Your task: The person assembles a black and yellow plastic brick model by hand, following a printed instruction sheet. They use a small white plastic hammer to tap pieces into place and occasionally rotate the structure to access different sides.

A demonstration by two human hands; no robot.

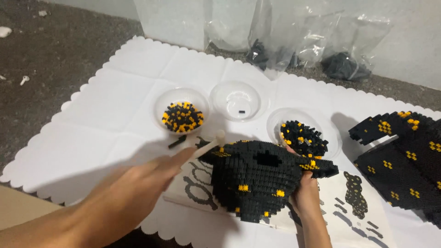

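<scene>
While left fingers (177, 160) clamp a small hammer (212, 143), right fingers (308, 177) grip the black brick model (257, 183).

Bright, even light falls on the white mat (115, 115), which is close to washed out, and soft shadows spread to the near left under the left hand (133, 193). That near hand is blurred, and the plastic bags (294, 36) at the far side show pale glare.

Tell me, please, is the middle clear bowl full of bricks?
No, the middle bowl holds just one small dark piece, unlike the filled left bowl.
</scene>
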